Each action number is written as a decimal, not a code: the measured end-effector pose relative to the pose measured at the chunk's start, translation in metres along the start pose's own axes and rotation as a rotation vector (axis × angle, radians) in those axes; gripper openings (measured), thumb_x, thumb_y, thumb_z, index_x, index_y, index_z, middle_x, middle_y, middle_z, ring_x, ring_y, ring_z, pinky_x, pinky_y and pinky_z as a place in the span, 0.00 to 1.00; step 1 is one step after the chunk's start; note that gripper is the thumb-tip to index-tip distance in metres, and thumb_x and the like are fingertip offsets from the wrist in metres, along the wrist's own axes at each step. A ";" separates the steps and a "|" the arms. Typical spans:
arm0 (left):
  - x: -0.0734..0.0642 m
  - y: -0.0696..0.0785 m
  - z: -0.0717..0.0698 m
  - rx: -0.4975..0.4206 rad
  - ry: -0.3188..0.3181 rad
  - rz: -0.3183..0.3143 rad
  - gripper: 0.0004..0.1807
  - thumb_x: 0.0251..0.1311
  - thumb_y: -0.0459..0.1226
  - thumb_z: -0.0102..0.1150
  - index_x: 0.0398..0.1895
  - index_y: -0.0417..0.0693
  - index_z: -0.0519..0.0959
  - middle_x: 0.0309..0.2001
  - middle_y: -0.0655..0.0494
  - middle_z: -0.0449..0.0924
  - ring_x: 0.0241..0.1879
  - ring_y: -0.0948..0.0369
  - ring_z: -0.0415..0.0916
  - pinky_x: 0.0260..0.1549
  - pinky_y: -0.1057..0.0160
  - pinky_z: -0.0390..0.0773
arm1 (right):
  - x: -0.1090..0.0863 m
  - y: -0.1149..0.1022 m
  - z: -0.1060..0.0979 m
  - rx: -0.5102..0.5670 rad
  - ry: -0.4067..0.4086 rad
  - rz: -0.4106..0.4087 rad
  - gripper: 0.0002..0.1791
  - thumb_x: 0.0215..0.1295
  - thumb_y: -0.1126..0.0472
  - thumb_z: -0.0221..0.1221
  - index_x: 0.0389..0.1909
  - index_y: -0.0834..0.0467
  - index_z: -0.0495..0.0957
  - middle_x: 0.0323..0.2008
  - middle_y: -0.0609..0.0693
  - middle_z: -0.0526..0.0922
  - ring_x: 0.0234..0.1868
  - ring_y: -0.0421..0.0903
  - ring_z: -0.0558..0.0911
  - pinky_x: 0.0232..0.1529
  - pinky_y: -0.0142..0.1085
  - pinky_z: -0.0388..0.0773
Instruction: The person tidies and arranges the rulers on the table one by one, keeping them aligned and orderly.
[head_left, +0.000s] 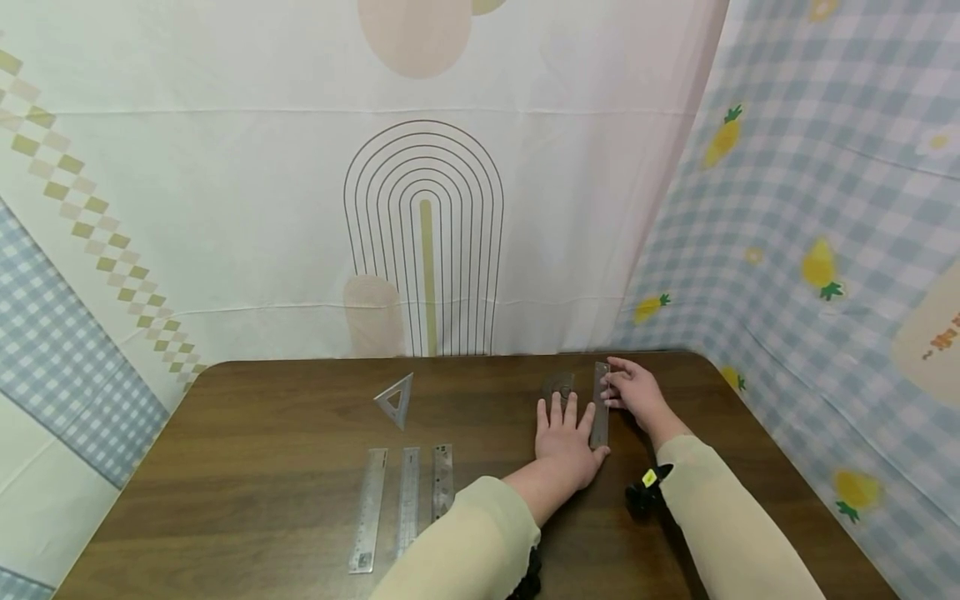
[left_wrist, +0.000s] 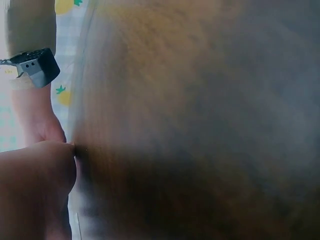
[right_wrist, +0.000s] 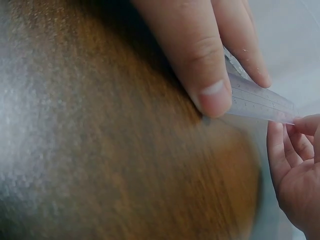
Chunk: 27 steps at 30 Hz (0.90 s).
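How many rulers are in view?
4. Three left of center: left ruler, middle ruler, right ruler; fourth ruler between left hand and right hand. Left sleeve may hide more.

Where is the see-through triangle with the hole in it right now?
In the head view, the see-through triangle lies left of centre, toward the back edge of the brown table, just beyond the three rulers.

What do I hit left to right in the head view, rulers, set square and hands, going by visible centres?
First ruler → triangular set square → second ruler → third ruler → left hand → fourth ruler → right hand.
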<state>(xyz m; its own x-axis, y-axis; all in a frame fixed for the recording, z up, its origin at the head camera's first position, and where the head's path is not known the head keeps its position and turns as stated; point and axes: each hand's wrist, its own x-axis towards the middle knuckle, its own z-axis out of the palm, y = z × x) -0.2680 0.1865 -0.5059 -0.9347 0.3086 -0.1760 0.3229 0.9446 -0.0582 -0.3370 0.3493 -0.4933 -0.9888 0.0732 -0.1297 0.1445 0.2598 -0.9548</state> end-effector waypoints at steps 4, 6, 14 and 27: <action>-0.001 0.000 0.000 -0.004 0.006 0.000 0.42 0.63 0.74 0.29 0.78 0.79 0.35 0.80 0.64 0.30 0.78 0.54 0.27 0.73 0.45 0.32 | -0.001 0.001 0.001 0.013 0.002 0.014 0.27 0.79 0.59 0.46 0.75 0.61 0.58 0.44 0.53 0.79 0.32 0.40 0.82 0.36 0.34 0.83; -0.001 -0.001 0.000 -0.011 0.006 0.000 0.42 0.63 0.74 0.29 0.78 0.79 0.35 0.80 0.64 0.30 0.78 0.54 0.27 0.73 0.45 0.31 | 0.000 0.002 0.002 0.020 0.002 0.023 0.27 0.79 0.58 0.47 0.75 0.60 0.59 0.43 0.52 0.79 0.32 0.41 0.82 0.35 0.34 0.83; -0.004 -0.002 -0.002 -0.014 0.019 -0.004 0.43 0.63 0.73 0.29 0.78 0.78 0.35 0.80 0.63 0.32 0.78 0.53 0.29 0.73 0.46 0.32 | 0.000 0.003 0.004 0.035 -0.014 0.029 0.29 0.78 0.59 0.49 0.77 0.56 0.57 0.42 0.51 0.80 0.31 0.41 0.83 0.33 0.35 0.83; -0.002 -0.005 0.003 -0.006 0.034 0.003 0.43 0.62 0.74 0.27 0.78 0.78 0.36 0.80 0.62 0.32 0.78 0.53 0.29 0.73 0.45 0.33 | -0.002 0.004 0.006 0.020 -0.037 0.034 0.29 0.79 0.59 0.47 0.78 0.54 0.55 0.45 0.52 0.79 0.32 0.40 0.83 0.35 0.34 0.83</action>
<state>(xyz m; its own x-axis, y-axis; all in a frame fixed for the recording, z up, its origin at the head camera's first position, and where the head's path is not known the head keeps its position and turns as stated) -0.2670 0.1812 -0.5082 -0.9383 0.3149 -0.1427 0.3248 0.9444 -0.0516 -0.3345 0.3449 -0.4985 -0.9840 0.0461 -0.1720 0.1781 0.2380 -0.9548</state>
